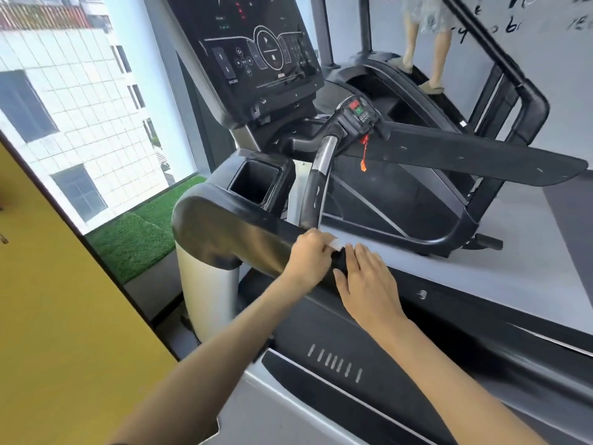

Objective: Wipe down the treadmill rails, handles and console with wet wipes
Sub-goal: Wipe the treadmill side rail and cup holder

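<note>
Slippage is the nearest risk. The wipe shows only as a small white scrap on top of the rail, pinched in the curled fingers of the left hand. So little of it sticks out that a firm stroke along the glossy black surface could pull it loose or roll it into a wad. The right hand lies just beside it on the same rail, fingers straight and flat, holding nothing. What sits under its fingertips is too dark to make out. A bare palm pressing there would probably leave prints or drag grime onto the part being cleaned, so the rail may need a second pass. Both hands are slightly blurred, so the exact grip on the wipe cannot be read finely.

Judging by the task, most of it is left to do. The curved handle rising from the rail's far side, the small keypad at its top and the console well above the rail's front end all remain to be wiped. A wet wipe pressed on either set of buttons could trigger a key or let moisture into the seams. The red safety cord hanging near the keypad could catch on a passing hand. One small wipe is also likely to dry out or load with dirt before it gets that far, and then it only smears.
</note>
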`<action>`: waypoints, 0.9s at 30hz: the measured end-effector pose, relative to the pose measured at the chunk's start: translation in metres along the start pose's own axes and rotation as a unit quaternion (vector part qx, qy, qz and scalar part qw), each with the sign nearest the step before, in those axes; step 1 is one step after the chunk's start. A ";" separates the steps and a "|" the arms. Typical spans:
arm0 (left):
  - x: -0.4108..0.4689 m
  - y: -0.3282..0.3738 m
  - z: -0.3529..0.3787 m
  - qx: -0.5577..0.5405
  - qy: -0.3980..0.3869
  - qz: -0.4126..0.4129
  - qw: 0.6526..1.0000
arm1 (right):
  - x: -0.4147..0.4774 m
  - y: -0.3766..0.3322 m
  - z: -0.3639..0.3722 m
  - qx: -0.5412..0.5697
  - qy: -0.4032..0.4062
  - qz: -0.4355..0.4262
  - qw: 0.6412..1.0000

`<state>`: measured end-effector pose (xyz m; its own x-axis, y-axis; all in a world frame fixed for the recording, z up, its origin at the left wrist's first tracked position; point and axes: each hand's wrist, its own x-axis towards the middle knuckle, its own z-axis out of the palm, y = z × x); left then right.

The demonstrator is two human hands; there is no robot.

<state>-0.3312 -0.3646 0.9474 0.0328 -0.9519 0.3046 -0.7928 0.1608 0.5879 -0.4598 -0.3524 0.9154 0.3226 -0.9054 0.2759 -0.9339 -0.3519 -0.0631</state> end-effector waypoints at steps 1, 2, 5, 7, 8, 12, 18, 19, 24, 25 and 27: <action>0.001 -0.001 -0.013 -0.020 -0.019 0.002 1.000 | 0.000 0.001 0.001 -0.003 0.004 0.002 1.000; 0.005 -0.008 -0.026 -0.037 0.000 -0.001 0.999 | -0.001 0.001 0.003 -0.004 0.010 0.002 1.000; 0.027 -0.043 -0.059 0.034 0.112 -0.091 0.989 | -0.001 0.002 0.004 -0.011 0.006 -0.003 1.000; 0.034 -0.062 -0.059 0.073 0.123 -0.150 0.978 | -0.001 0.003 0.004 -0.016 0.001 -0.018 1.000; 0.033 -0.060 -0.052 0.079 0.113 -0.161 0.977 | -0.001 0.003 0.004 -0.018 0.004 -0.028 0.999; 0.006 -0.022 -0.003 0.092 0.086 -0.068 0.990 | 0.000 0.006 0.005 -0.024 0.022 -0.035 0.999; 0.003 -0.005 -0.039 -0.047 0.003 -0.056 0.997 | -0.007 0.013 -0.007 -0.009 -0.002 -0.060 0.998; 0.011 -0.015 -0.049 -0.040 0.044 -0.091 0.994 | -0.012 0.015 -0.007 -0.015 0.017 -0.051 0.998; 0.019 -0.043 -0.034 0.081 0.115 -0.160 0.977 | -0.029 0.020 0.000 0.013 0.088 -0.002 0.996; 0.012 -0.035 -0.020 0.097 0.116 -0.139 0.979 | -0.032 0.021 0.000 0.007 0.092 -0.008 0.996; 0.002 -0.020 0.001 0.097 0.120 -0.082 0.985 | -0.037 0.023 0.004 -0.018 0.093 -0.024 0.995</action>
<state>-0.3157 -0.3699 0.9349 0.2934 -0.8684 0.3998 -0.8659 -0.0642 0.4961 -0.4927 -0.3275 0.8997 0.3355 -0.8269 0.4513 -0.9244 -0.3813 -0.0115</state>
